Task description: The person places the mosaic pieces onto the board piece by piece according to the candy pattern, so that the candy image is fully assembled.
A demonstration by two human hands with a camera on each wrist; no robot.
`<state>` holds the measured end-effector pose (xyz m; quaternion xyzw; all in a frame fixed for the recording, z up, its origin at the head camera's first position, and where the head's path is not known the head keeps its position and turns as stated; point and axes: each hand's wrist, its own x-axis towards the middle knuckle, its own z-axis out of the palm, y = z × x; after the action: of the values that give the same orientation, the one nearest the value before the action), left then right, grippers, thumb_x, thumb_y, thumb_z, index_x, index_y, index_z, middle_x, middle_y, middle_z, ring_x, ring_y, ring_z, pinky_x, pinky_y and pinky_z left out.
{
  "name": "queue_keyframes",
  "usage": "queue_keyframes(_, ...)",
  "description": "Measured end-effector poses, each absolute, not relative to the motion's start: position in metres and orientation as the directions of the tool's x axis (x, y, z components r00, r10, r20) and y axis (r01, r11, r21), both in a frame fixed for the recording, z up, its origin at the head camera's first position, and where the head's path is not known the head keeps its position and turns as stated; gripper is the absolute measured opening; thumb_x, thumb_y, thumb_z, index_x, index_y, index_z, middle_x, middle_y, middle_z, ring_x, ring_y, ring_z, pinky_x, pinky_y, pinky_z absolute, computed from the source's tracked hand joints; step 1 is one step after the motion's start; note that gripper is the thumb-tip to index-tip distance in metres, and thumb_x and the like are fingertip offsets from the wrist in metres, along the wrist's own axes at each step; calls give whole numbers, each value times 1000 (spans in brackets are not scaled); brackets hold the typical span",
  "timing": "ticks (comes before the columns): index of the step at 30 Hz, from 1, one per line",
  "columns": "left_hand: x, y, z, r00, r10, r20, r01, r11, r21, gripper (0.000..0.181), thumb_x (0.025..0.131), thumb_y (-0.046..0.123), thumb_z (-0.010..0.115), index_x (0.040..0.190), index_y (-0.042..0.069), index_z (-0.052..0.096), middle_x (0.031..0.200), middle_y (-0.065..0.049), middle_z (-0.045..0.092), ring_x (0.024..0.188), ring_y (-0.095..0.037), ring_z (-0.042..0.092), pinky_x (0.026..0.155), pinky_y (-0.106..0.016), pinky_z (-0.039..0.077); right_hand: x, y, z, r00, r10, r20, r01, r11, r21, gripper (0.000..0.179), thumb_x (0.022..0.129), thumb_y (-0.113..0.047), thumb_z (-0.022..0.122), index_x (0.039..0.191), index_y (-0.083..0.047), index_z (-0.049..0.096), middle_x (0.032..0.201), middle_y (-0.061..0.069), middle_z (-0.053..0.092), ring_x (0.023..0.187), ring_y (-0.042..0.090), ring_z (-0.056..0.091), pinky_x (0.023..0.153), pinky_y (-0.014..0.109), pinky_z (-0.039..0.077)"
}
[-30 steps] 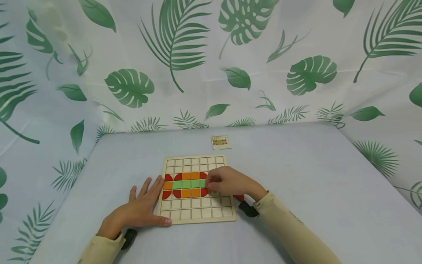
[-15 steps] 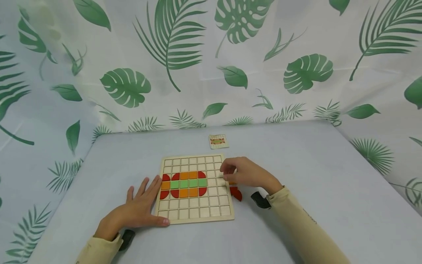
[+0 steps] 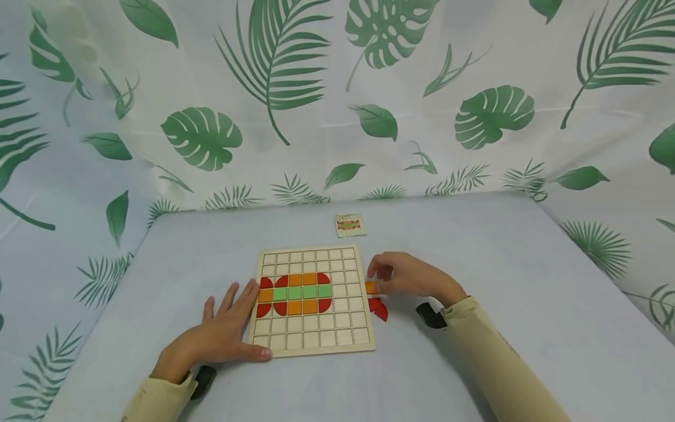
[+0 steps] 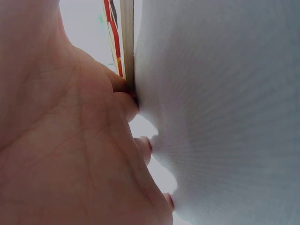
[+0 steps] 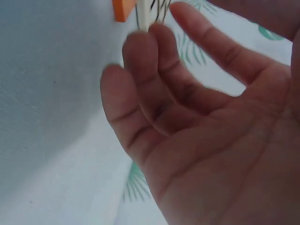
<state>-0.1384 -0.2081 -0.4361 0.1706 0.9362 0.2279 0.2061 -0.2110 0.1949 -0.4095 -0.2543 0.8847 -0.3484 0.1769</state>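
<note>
A square wooden grid board (image 3: 319,340) lies on the table. Red rounded tiles (image 3: 323,306), orange square tiles (image 3: 295,308) and a row of green square tiles (image 3: 295,293) form a pattern in its cells. My left hand (image 3: 218,340) rests spread at the board's left side, thumb at the near left corner. In the left wrist view its fingertips meet the table beside the board's edge. My right hand (image 3: 411,276) hovers right of the board, fingers loosely bent beside a loose orange tile (image 3: 371,288). The right wrist view shows nothing between its fingers (image 5: 140,56).
Loose red tiles (image 3: 378,309) lie against the board's right edge, below the orange tile. A small pattern card (image 3: 350,225) lies beyond the board. Behind the pale table (image 3: 474,234) hangs a white cloth (image 3: 295,158) with green leaves.
My right hand has moved right from the red and green tiles on the board, past its right edge to the loose orange tile. The left hand keeps its place against the board.
</note>
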Motion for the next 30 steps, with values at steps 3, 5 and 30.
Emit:
queue_keyframes(3, -139, -206, -435, -855, 424, -300, 236, 832, 502, 139, 79, 65, 88, 171, 2, 6, 178, -20, 2, 160, -49, -10, 114, -79, -11, -206, 196, -406, -795, -587, -153, -332, 632, -701, 15, 94, -6, 77, 107, -8, 72, 94, 0, 64, 92, 22, 58, 80, 39, 53)
queue_keyframes(5, -139, -206, -435, -853, 428, -299, 237, 828, 508, 139, 79, 66, 88, 171, 1, 6, 178, -20, 2, 160, -48, -10, 114, -79, -11, -202, 196, -404, -786, -597, -160, -337, 632, -698, 15, 93, -5, 78, 106, -9, 73, 95, -1, 65, 91, 21, 59, 80, 38, 53)
queue_keyframes(30, -139, -208, -437, -858, 403, -320, 210, 842, 496, 143, 75, 72, 86, 172, 3, 6, 179, -19, 1, 161, -46, -13, 115, -76, -16, -184, 175, -412, -772, -599, -212, -418, 730, -541, 23, 83, -3, 80, 90, -14, 61, 90, 2, 51, 80, 15, 49, 69, 30, 43)
